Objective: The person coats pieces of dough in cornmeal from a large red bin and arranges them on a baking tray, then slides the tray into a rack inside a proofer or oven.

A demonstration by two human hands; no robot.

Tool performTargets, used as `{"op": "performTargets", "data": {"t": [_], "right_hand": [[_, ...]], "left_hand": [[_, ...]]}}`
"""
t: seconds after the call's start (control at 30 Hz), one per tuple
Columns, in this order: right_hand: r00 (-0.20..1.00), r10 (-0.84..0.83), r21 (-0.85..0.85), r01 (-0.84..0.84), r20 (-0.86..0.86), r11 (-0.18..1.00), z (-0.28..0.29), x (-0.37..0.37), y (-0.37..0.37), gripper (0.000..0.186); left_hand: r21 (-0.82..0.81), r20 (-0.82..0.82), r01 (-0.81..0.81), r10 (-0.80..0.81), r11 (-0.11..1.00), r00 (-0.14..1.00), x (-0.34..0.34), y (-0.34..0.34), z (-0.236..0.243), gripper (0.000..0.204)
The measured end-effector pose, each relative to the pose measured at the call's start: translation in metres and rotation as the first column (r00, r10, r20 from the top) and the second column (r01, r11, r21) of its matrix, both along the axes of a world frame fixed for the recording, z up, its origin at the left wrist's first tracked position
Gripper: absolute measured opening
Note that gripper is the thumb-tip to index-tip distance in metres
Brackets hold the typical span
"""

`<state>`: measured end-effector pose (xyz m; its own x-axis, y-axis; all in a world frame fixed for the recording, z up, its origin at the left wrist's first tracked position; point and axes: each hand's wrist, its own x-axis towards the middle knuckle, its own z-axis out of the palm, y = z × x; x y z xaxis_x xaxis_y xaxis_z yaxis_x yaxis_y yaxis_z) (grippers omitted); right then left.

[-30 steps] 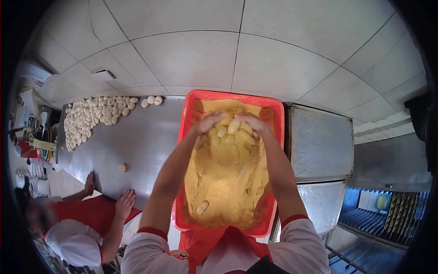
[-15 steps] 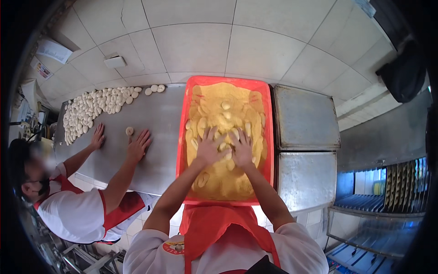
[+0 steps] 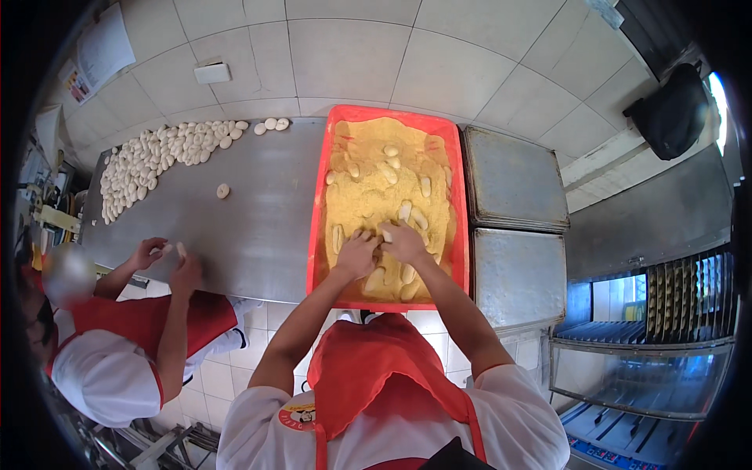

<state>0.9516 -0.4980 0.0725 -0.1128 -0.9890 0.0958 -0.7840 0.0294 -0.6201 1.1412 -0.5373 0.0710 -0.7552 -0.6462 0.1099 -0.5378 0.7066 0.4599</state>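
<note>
While the red tub (image 3: 464,235) likely kept yellow powder (image 3: 366,194) contained, right fingers (image 3: 394,226) pinched a dough piece (image 3: 387,236); what left fingers (image 3: 365,237) gripped, we couldn't tell.

Pale tiles line the wall (image 3: 345,63) behind a grey metal table (image 3: 258,227), with a paper sheet (image 3: 107,48) and a small white box (image 3: 212,74) mounted at upper left, a light tiled floor (image 3: 254,352) below, a metal rack (image 3: 642,346) at right and a bright strip of light (image 3: 718,113) at upper right.
</note>
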Motion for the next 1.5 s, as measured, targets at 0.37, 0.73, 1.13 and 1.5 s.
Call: {"op": "performTargets", "data": {"t": [0.37, 0.73, 1.13, 1.5], "right_hand": [[0.964, -0.246, -0.108, 0.235, -0.103, 0.966, -0.047, -0.087, -0.007, 0.046], [0.988, 0.079, -0.149, -0.099, -0.130, 0.984, -0.014, -0.010, 0.037, 0.038], [0.985, -0.162, 0.367, 0.171, -0.055, 0.915, -0.017, -0.002, 0.009, 0.039], [0.468, -0.356, 0.304, 0.185, 0.809, 0.935, 0.062, -0.165, 0.254, 0.032]], "left_hand": [[0.593, -0.252, -0.178, 0.390, 0.786, 0.885, -0.003, 0.008, 0.028, 0.053], [0.615, -0.138, -0.231, 0.391, 0.754, 0.910, 0.040, 0.044, -0.027, 0.028], [0.858, -0.256, 0.511, 0.812, -0.060, 0.525, 0.012, 0.033, -0.013, 0.018], [0.761, -0.370, 0.567, 0.508, -0.316, 0.778, -0.166, 0.170, 0.013, 0.037]]}}
